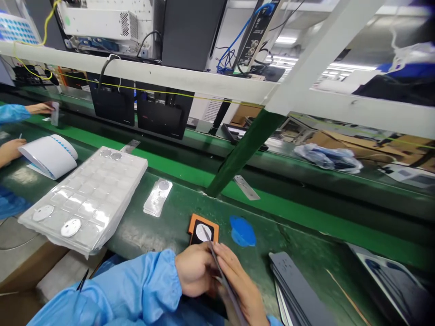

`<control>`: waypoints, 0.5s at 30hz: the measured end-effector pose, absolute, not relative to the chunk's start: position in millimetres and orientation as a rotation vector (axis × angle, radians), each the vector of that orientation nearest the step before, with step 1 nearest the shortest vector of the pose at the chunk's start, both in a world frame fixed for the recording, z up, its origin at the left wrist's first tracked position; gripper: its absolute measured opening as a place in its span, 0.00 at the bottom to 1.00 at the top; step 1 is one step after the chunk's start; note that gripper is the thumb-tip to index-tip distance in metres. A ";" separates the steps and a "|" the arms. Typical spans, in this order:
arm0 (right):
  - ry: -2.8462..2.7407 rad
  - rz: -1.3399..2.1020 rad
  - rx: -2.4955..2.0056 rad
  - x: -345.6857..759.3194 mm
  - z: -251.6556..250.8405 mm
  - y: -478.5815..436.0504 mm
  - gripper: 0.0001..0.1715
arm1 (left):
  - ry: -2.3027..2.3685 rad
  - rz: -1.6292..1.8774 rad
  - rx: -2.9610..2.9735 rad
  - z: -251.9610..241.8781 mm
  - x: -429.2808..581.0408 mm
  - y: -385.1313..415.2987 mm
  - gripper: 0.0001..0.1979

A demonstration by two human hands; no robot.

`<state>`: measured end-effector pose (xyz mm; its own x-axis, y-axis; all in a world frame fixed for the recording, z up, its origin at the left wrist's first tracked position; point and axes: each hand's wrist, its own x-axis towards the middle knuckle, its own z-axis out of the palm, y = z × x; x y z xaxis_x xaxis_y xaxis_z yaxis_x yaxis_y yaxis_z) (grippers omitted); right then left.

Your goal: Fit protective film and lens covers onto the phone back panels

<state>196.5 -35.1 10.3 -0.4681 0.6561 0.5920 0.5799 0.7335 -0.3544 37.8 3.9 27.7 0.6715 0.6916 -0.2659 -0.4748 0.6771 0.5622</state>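
Note:
My left hand [195,271] and my right hand [239,283] are close together at the bench's near edge, both gripping a long, thin dark strip [226,283]. Its upper tip reaches a white round disc [203,232], which lies in a black insert within an orange frame [194,225]. A blue pad [242,231] sits to the right of that frame. A transparent plastic blister tray [132,167] holding several round discs lies to the left, beside a small silver plate [157,197] bearing a round disc.
A stack of dark flat strips [295,290] lies at lower right. Green conveyor belting [292,208] runs behind the bench, under a white shelf rail [163,70] with electronics and cables. At far left, a co-worker's hands [10,151] work near a curved white sheet [49,156].

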 end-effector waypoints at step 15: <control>-2.547 -0.072 -1.101 217.8 -21.5 23.1 0.27 | 1.224 1.025 1.487 -35.3 -12.5 17.8 0.14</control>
